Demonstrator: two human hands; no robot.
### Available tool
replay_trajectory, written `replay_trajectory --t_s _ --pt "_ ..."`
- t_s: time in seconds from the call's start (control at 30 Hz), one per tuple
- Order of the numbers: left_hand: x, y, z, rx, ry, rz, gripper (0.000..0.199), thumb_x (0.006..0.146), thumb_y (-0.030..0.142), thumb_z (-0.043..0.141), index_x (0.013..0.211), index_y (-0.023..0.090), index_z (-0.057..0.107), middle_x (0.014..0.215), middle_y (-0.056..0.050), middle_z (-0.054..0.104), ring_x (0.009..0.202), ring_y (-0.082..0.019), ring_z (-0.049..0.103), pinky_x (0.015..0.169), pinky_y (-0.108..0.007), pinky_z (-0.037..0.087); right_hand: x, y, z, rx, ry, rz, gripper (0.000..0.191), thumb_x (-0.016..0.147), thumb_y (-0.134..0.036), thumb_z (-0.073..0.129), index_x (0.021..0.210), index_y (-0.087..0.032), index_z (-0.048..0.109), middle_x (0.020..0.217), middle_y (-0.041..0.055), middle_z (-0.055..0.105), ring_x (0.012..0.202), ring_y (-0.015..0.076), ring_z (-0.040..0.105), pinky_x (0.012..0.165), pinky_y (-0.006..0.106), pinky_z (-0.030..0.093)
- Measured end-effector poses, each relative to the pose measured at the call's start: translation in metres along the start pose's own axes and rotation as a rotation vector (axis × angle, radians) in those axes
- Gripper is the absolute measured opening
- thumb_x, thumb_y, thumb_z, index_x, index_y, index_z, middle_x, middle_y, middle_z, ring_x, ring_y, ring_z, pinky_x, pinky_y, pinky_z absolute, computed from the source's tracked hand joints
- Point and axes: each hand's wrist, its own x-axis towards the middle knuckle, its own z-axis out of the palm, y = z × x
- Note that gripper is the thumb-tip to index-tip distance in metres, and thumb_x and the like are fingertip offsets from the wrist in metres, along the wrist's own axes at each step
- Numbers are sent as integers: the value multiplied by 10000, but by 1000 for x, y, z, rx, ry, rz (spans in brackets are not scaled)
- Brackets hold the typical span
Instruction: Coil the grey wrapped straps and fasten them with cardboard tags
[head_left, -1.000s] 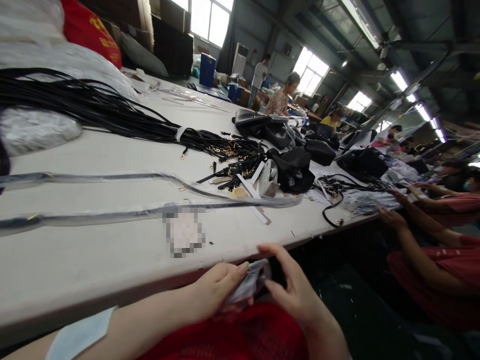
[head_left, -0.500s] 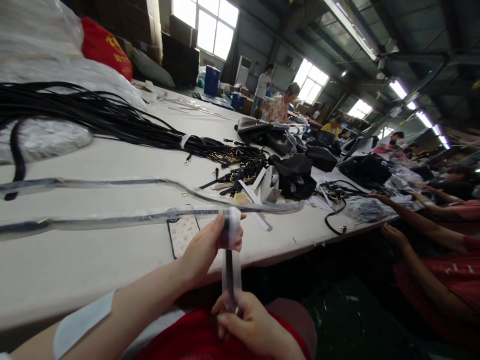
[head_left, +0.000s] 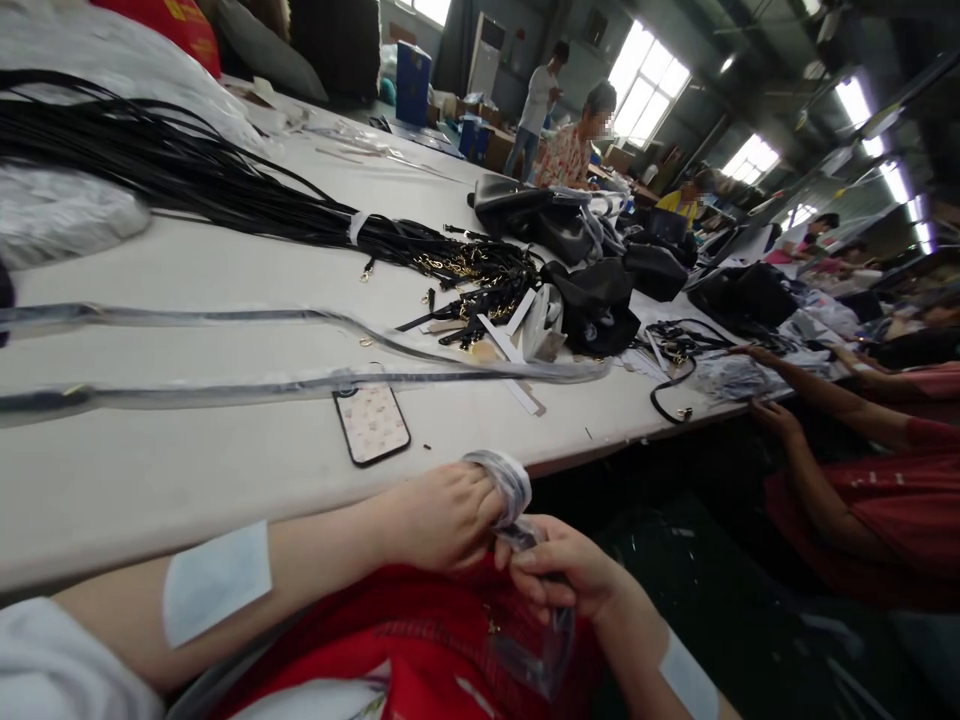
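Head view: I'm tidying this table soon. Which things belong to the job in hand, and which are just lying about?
Likely the job's:
coiled strap, held by left hand and right hand
wrapped strap on the table
bundle of black straps

Apparently just lying about:
phone
red bag

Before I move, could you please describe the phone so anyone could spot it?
On the white table, find the nearer stretch of the plastic-sleeved strap. The phone seems partly beneath it; only it has a pale, patterned back with black rim.
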Motion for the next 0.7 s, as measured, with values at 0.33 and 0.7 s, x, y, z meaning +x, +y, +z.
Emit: replay_trajectory --t_s 0.33,0.7 --pt "-7 1 3 52 -244 -146 163 844 321 636 769 177 624 707 -44 697 587 -204 630 543 -311 421 -26 -9 -22 -475 79 211 375 824 -404 696 1082 -170 557 753 -19 664 407 37 503 417 144 407" --pt "-13 15 10 -347 -522 -260 461 865 600 502 738 188 665 599 -43 631 461 -181 519 435 -275 280 -29 -7 -23 -1088 147 212 300 938 -384 492 905 -165 694 779 23 692 691 149 619 658 248 469"
